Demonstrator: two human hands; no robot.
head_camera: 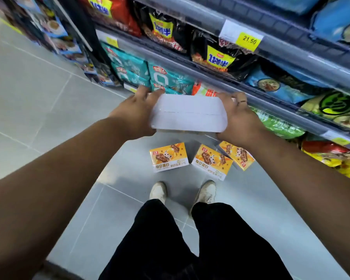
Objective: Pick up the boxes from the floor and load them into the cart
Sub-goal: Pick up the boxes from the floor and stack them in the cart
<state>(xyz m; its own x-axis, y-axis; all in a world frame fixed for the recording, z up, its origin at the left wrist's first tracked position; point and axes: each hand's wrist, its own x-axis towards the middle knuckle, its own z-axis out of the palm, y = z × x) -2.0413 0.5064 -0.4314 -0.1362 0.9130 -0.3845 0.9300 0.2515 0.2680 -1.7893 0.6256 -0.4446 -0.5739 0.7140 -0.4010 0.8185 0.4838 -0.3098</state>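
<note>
Just past the person's shoes (158, 191), three yellow boxes (211, 161) lie on the floor (49, 118). Above them a white box (188, 114) is held level by its ends: the left hand (133, 116) curls over the far corner, and the right hand (238, 120) wraps the other end. Snack shelves (271, 51) stand behind.

The held box (188, 113) sits between the hands, with the left hand (133, 116) gripping its left end and the right hand (238, 120) its right end. Below it, three boxes lie in a row on the floor (49, 98): the left box (169, 157) apart, the middle box (211, 161) and right box (235, 155) just beside each other. The person's shoes (158, 191) stand just behind the row. Shelves (291, 55) holding bags run ahead and along the right.
</note>
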